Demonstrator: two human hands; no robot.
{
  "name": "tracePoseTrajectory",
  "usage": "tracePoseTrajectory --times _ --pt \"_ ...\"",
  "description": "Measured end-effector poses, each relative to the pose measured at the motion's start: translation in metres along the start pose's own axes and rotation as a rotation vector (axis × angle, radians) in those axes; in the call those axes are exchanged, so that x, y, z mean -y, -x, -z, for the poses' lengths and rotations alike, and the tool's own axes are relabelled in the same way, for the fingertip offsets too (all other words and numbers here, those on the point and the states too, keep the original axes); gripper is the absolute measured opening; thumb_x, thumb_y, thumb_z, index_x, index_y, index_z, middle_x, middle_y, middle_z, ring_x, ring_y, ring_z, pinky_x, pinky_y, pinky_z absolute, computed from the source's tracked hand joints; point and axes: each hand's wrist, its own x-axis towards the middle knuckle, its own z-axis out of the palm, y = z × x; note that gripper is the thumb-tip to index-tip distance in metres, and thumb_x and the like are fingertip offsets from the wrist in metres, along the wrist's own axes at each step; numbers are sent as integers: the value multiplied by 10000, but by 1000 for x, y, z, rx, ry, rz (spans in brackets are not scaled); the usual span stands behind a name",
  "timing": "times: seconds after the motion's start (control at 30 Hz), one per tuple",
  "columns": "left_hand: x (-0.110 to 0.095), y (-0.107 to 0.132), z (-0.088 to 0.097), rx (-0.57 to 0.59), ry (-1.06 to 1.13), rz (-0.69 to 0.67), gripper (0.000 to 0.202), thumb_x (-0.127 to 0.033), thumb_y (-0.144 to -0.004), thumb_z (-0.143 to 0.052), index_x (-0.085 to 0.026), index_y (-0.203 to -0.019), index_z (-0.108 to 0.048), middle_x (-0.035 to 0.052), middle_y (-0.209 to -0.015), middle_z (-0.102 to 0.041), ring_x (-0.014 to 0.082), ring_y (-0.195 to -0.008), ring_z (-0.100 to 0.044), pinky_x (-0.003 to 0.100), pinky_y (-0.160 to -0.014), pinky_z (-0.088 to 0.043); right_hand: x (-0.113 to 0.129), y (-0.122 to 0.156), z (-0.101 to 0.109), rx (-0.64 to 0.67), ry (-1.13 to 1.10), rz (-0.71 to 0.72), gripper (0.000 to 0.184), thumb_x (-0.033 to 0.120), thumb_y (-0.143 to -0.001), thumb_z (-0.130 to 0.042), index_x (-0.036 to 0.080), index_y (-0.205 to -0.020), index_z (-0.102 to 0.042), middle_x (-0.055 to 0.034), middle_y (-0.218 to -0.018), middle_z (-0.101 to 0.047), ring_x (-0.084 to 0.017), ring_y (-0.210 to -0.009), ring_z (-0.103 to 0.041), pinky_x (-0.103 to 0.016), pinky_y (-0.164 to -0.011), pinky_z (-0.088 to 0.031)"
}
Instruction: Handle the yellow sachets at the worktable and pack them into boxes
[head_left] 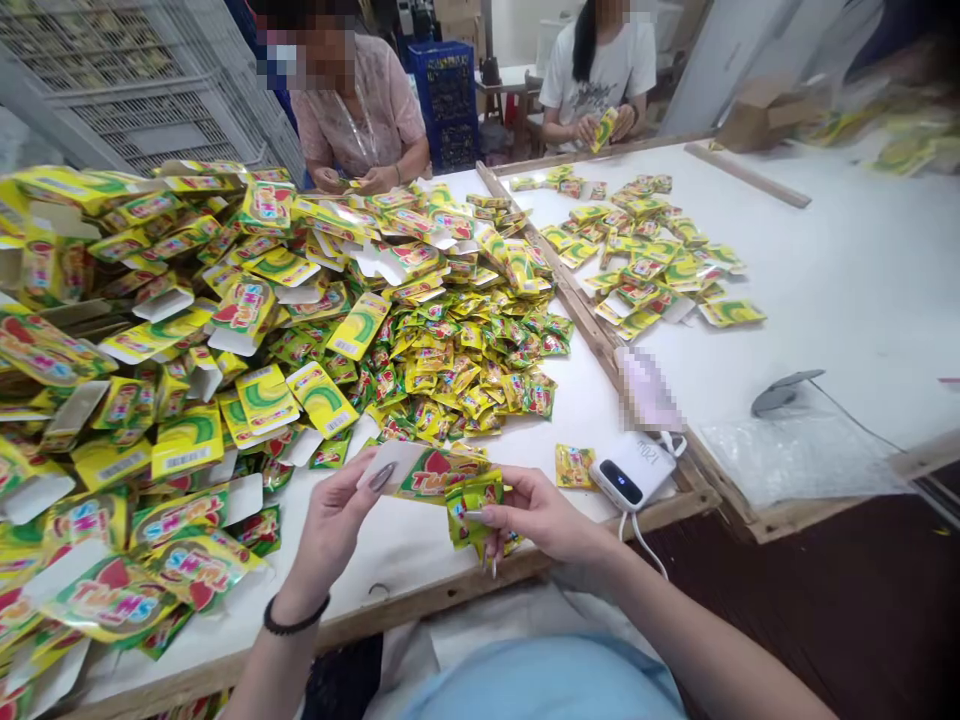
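My left hand [334, 520] pinches a small yellow-and-red printed carton [424, 470] by its white end flap, holding it above the table's near edge. My right hand [536, 515] grips a bunch of yellow-green sachets [472, 500] right at the carton's open right end. Both hands have their fingers closed. A black band circles my left wrist. A single loose sachet [574, 465] lies on the table just beyond my right hand.
A big heap of flat cartons [150, 330] fills the left; a pile of sachets [457, 360] lies in the middle. A white power bank [634, 470] with cable sits near the wooden rail [577, 300]. Two people sit across the tables, handling packets.
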Motion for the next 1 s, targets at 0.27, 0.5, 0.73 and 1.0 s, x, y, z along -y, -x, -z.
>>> tracePoseTrajectory --times 0.27,0.5,0.73,1.0 --pt "-8 9 -67 163 469 136 331 -384 -857 -504 -206 -1126 -578 100 -1206 -589 271 -1201 -485 437 -1045 -344 -11 11 -4 -104 -81 -30 311 332 -768 -680 172 -1016 -583 -12 -770 -652 -90 -501 -599 -228 -480 -531" --pt "-10 18 -66 303 387 300 319 -329 -738 -668 -163 -994 -573 35 -756 -618 165 -653 -593 293 -647 -505 28 10 13 -323 98 345 234 277 -817 -628 262 -1019 -510 28 -796 -600 -80 -424 -541 -233 -378 -472" --pt "-17 30 -77 492 299 331 232 -343 -734 -653 -143 -813 -565 10 -677 -544 123 -592 -496 226 -536 -435 50 6 1 -84 826 462 222 111 -848 -517 225 -1022 -596 -52 -966 -571 -163 -852 -584 -302 -724 -504" --pt "-4 37 -74 661 113 313 318 -227 -722 -648 -147 -1016 -557 4 -857 -594 138 -742 -515 254 -703 -438 67 30 -6 253 1180 151 288 81 -857 -476 230 -1086 -565 -40 -970 -575 -146 -844 -581 -259 -746 -468"
